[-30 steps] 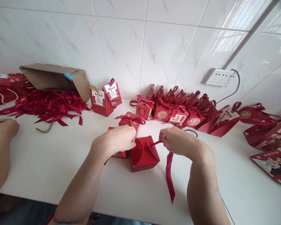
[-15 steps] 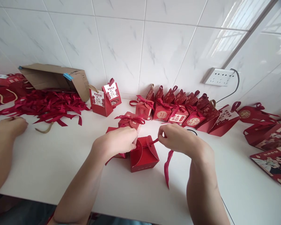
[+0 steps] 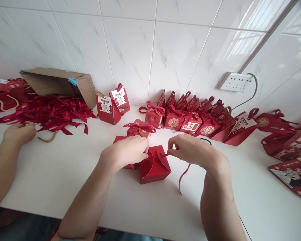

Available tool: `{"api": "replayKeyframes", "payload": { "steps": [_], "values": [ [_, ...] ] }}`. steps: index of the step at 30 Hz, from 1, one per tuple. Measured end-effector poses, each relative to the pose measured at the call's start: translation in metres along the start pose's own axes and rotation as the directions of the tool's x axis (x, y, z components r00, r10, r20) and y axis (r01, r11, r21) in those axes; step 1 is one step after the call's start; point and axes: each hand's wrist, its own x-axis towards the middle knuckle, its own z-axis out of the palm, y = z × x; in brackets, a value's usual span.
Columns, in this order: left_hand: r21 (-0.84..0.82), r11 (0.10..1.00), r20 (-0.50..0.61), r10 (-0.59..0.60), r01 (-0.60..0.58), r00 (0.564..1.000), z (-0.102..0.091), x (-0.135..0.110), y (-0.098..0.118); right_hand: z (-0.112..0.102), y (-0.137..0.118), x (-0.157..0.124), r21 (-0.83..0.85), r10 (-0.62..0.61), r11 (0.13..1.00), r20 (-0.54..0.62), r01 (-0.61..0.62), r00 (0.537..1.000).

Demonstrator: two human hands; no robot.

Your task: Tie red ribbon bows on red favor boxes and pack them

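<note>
A small red gift box (image 3: 155, 170) with folded, curved top flaps stands on the white table before me. A dark red ribbon (image 3: 183, 177) runs through its top, and a loose tail hangs down on the right. My left hand (image 3: 131, 150) is closed in a pinch at the box's left top edge, on the ribbon's left part, though the fingertips are partly hidden. At the right, my right hand (image 3: 185, 149) pinches the ribbon close to the box. Behind my left hand sit a box tied with a bow (image 3: 139, 129) and another red box, partly covered.
Several red boxes (image 3: 174, 120) line the tiled wall. Two upright boxes (image 3: 107, 108) stand near a cardboard carton (image 3: 57, 80) spilling red ribbons (image 3: 55, 112). Another person's hand (image 3: 21, 132) is at the left. Red packages (image 3: 293, 170) lie at the right.
My right hand has moved slightly left and down, closer to the box, and the hanging ribbon tail has shifted and twisted. The other person's hand has moved right, toward the ribbon pile.
</note>
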Motion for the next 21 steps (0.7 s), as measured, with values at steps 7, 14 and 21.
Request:
{"api": "replayKeyframes", "payload": {
  "steps": [7,14,21],
  "values": [
    [0.008,1.0,-0.005,-0.016,0.016,1.0,0.0,0.001,0.003,0.003,0.003,0.004,-0.04,-0.035,0.999,-0.062,0.032,0.997],
    [0.014,0.999,0.019,-0.033,0.033,0.999,-0.001,0.0,0.005,0.005,0.001,0.006,-0.042,0.017,0.999,-0.03,-0.018,0.999],
    [0.018,1.0,0.01,-0.026,0.026,1.0,-0.002,-0.003,0.004,0.005,0.004,0.011,0.036,0.065,0.997,0.091,-0.069,0.994]
  ]
}}
